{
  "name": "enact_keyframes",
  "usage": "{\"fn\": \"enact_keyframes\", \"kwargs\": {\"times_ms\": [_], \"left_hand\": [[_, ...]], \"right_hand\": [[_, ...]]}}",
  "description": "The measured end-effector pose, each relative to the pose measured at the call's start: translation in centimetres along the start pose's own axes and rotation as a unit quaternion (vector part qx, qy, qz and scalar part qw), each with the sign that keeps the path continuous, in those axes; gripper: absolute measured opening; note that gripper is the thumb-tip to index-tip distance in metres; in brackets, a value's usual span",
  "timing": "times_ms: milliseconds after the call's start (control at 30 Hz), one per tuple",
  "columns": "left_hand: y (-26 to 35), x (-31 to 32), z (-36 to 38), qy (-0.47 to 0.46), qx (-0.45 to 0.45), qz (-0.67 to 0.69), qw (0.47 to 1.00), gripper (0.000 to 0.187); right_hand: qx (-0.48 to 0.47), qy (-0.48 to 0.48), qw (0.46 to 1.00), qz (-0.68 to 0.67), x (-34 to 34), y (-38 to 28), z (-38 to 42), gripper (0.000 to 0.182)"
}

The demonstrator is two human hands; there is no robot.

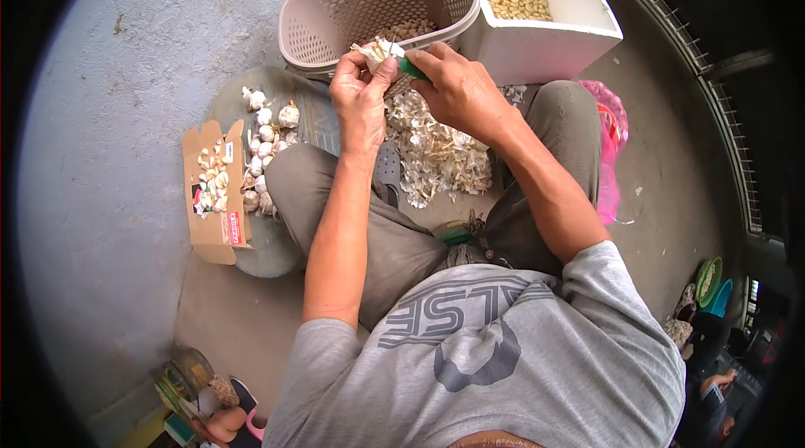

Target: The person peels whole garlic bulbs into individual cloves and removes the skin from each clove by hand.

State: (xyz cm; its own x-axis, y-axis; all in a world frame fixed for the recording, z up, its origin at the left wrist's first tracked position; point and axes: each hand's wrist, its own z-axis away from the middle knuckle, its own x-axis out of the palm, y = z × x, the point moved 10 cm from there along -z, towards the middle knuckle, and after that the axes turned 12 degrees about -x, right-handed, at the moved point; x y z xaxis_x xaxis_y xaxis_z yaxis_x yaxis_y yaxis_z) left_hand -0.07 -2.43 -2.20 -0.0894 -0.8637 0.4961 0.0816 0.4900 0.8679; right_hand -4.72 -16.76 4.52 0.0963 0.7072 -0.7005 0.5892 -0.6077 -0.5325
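My left hand (362, 100) is closed around a garlic bulb (379, 52) with torn, papery skin, held up at the near rim of a perforated beige basket (295, 33). In my right hand (459, 88) is a knife with a green handle (412, 68), its tip end against the bulb; the blade is mostly hidden. Below both hands lies a heap of garlic skins (440, 150) on the floor. To the left, whole garlic bulbs (267, 134) rest on a round grey surface (319, 108), beside an opened cardboard box (210, 234) holding loose cloves (215, 176).
A white foam box (545, 46) with peeled cloves (520, 5) stands behind on the right. Pink mesh bag (610, 163) lies past my right knee. Parts of other people show at both lower corners, near a green basin (709, 280). A wall (101, 155) runs along the left.
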Motion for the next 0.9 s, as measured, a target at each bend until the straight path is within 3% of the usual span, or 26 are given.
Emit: {"fn": "enact_keyframes", "kwargs": {"times_ms": [133,333,633,733,900], "left_hand": [[0.1,-0.6,0.0,0.019,0.007,-0.02,1.0,0.027],[0.2,-0.6,0.2,0.024,-0.004,-0.002,1.0,0.022],[-0.2,-0.6,0.1,0.017,-0.012,0.005,1.0,0.03],[-0.1,-0.6,0.0,0.026,-0.006,0.0,1.0,0.031],[0.4,-0.5,0.1,0.039,0.021,-0.003,0.999,0.032]], "right_hand": [[0.019,-0.014,1.0,0.01,0.8,0.0,0.0,0.036],[-0.036,0.02,0.999,-0.017,0.0,-0.4,-0.3,0.03],[0.026,-0.001,0.999,-0.033,0.2,0.0,-0.1,0.033],[0.006,0.032,0.999,-0.024,0.4,-0.3,-0.2,0.026],[0.013,0.012,1.0,-0.013,1.2,-0.3,-0.2,0.03]]}}
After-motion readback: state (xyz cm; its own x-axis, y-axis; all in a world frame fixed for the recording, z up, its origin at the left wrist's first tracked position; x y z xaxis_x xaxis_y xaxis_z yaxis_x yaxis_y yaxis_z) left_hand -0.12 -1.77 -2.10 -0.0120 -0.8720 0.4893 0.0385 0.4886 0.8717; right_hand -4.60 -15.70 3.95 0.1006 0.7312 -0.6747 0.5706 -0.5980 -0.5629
